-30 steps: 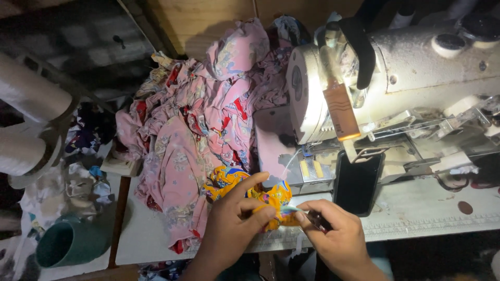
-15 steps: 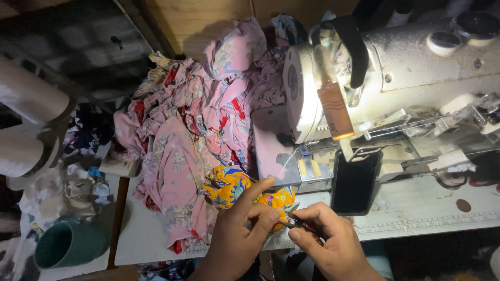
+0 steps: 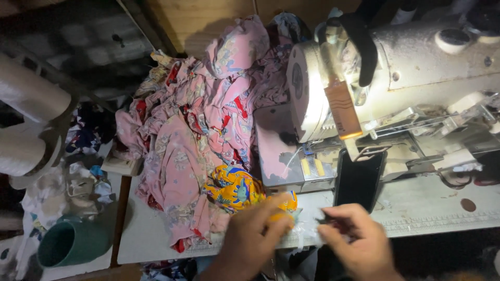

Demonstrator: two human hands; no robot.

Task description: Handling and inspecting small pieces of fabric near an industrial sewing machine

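Our left hand (image 3: 255, 234) pinches the yellow cloth (image 3: 234, 188), soft, light, best held at its edge; our right hand (image 3: 354, 237) grips a small tool, blurred

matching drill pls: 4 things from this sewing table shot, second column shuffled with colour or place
Things:
1. Fabric piece by the left hand
2. Clothes pile
3. Cup
4. Phone

Descriptions:
A. black, leaning against the sewing machine
B. mostly pink
C. green, lower left
D. orange-yellow with blue print

Pairs: 1-D, 2-B, 3-C, 4-A
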